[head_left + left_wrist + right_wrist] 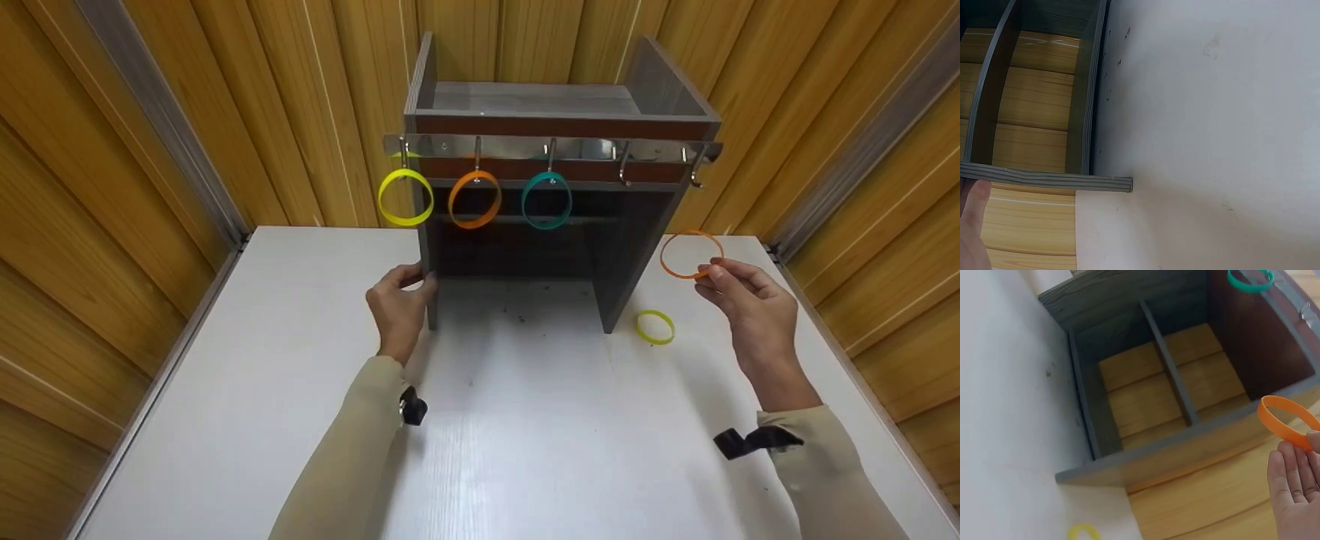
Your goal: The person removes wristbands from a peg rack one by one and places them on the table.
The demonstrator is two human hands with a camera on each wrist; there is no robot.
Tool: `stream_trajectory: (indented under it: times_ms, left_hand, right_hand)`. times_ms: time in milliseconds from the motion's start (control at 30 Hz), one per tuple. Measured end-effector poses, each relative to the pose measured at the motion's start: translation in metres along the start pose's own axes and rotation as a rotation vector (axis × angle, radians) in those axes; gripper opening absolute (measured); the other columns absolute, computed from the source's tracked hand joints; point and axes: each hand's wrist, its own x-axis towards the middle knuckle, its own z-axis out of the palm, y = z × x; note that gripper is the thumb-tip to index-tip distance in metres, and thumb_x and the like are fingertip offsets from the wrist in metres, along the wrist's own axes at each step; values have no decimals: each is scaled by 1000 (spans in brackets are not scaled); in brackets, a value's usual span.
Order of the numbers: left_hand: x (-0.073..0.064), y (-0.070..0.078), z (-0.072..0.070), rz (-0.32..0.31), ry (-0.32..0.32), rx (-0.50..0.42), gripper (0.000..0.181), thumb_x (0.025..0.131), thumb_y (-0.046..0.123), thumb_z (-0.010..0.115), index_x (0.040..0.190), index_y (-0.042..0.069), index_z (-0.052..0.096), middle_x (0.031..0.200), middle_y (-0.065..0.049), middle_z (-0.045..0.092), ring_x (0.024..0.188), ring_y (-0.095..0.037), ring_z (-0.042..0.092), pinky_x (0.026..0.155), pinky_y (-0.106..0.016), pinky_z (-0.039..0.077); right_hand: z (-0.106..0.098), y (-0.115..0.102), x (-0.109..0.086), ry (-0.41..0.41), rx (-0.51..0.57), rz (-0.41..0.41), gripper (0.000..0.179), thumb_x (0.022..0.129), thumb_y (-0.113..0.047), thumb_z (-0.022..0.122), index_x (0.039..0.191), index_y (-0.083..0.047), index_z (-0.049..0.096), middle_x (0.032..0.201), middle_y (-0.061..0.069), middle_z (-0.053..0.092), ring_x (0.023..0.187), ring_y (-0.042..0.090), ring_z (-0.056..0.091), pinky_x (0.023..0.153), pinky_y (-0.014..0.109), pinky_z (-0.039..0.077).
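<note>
My right hand pinches an orange wristband between thumb and fingers, raised to the right of the grey shelf unit. The same orange wristband shows close up in the right wrist view. My left hand grips the front edge of the unit's left side panel, low down near the table. A metal hook rail spans the unit's front. From its hooks hang a yellow wristband, an orange wristband and a teal wristband. The hooks on the right carry nothing.
A yellow-green wristband lies on the white table, right of the unit's right side panel. Wood-patterned walls stand behind and on both sides, with metal posts at the corners.
</note>
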Motion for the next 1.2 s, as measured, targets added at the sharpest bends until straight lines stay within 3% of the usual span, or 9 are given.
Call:
stream_trajectory:
  times_ms: [300,867,1200]
  left_hand:
    - [-1,2,-2,-14,-4,1,16,87,-2,83,103,0,81,99,-10,80,94,-25,77,83,-42,63]
    - [-3,5,-1,-6,3,-5,17,87,-2,84,103,0,81,98,-9,80,93,-22,77,80,-35,63]
    - [-4,6,-1,-10,-4,-15,17,87,-2,84,103,0,81,99,-9,80,94,-22,76,81,-34,63]
  right_hand:
    - [-28,12,8,80,74,85,17,95,8,74,111,8,70,101,18,77,91,24,78,88,35,60]
    - [-85,39,17,234,-77,248,19,95,-2,78,112,1,71,99,9,79,91,18,79,86,31,61]
    - [-98,49,14,282,-89,319,7,98,2,73,104,0,72,92,7,79,84,17,78,82,29,62]
